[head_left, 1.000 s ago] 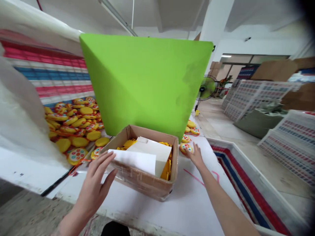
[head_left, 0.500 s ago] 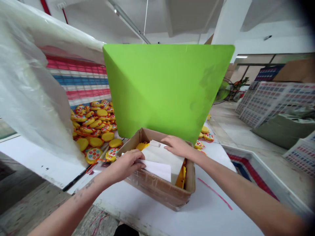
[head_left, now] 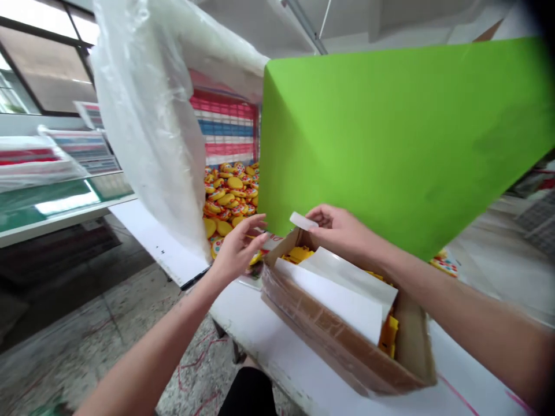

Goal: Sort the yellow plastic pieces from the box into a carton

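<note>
Above the far left corner of the cardboard box [head_left: 329,329], my right hand [head_left: 340,226] pinches a small white strip-like piece [head_left: 303,222], perhaps a roll or an eraser; its kind is unclear. My left hand [head_left: 240,247] is raised just left of the box, fingers apart and curved, with nothing in it. White paper sheets [head_left: 338,297] lie in the box on top of yellow pieces [head_left: 299,254], which show at its ends. Beyond my left hand is a heap of round yellow items [head_left: 232,193] with coloured dots.
A large green board [head_left: 381,144] stands upright behind the box. Translucent plastic sheeting [head_left: 160,133] hangs left of the heap. The white table [head_left: 255,323] has its near edge below the box. A second table with a green top [head_left: 65,199] is at far left.
My view has swung left. My left hand has let go of the paper and moved off the box. My right hand has picked up the small white piece from the sheets.
</note>
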The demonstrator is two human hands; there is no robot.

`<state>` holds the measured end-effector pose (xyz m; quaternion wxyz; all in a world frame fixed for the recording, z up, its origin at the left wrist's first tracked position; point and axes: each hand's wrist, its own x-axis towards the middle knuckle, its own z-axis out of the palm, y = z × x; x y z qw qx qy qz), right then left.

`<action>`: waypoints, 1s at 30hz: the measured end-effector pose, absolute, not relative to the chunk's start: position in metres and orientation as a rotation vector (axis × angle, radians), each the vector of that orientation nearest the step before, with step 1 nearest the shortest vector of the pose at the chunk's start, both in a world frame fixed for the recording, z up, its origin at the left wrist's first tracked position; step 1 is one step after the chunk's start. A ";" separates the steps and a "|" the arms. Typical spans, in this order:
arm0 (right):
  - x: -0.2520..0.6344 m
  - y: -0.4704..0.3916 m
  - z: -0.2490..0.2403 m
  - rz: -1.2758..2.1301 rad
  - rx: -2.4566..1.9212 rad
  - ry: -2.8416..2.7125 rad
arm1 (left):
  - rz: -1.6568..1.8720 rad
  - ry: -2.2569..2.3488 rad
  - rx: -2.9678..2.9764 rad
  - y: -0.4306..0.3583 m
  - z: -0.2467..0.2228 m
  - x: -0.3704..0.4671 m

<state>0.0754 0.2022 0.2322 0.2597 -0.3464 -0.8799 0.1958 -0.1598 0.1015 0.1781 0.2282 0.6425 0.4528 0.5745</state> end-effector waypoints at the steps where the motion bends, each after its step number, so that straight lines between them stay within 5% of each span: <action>1: 0.064 0.189 0.243 0.639 -0.829 -2.355 | 1.615 1.143 1.698 0.097 0.180 -0.153; 4: 0.038 0.149 0.268 0.711 -0.574 -2.488 | 1.775 0.894 1.489 0.083 0.185 -0.138; 10: 0.055 0.072 0.265 0.199 -0.475 -2.625 | 1.880 1.047 1.286 0.074 0.160 -0.214; 16: 0.041 0.013 0.160 0.858 -0.506 -2.838 | 0.914 2.264 1.662 0.080 0.078 -0.298; 21: -0.006 0.029 0.095 0.872 -0.733 -2.710 | 0.721 2.517 1.677 0.079 0.031 -0.296; 30: -0.131 0.118 0.067 0.298 -1.013 -2.643 | 0.804 2.768 1.575 0.061 0.000 -0.302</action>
